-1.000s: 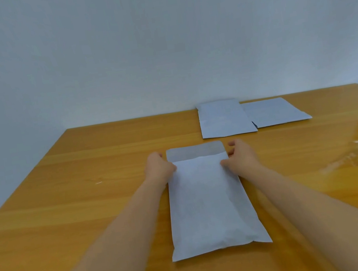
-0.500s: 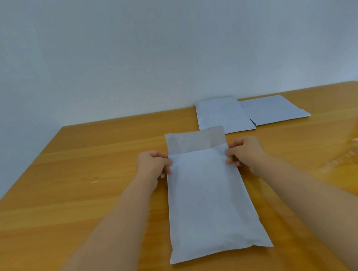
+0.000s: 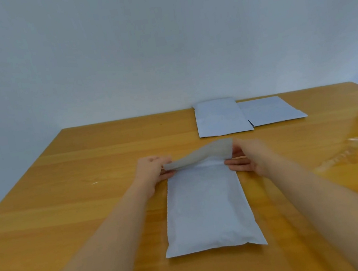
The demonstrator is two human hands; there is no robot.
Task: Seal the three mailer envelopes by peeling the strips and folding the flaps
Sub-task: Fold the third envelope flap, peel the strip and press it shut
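A padded white mailer envelope (image 3: 207, 210) lies lengthwise in front of me on the wooden table (image 3: 89, 195). Its grey flap (image 3: 202, 155) at the far end is lifted and curling over toward me. My left hand (image 3: 153, 171) pinches the flap's left corner, and my right hand (image 3: 248, 157) holds its right corner with fingers resting against the envelope's edge. Two more white mailers lie flat at the back: one (image 3: 219, 117) upright, another (image 3: 269, 111) beside it to the right, partly tucked under it.
A clear peeled strip (image 3: 341, 154) lies crumpled on the table to the right. A small pale scrap (image 3: 94, 183) sits on the left. The table's back edge meets a plain white wall (image 3: 160, 45).
The flap lay flat and extended away from me before; both hands have gripped its corners and are folding it up and over toward the envelope's body.
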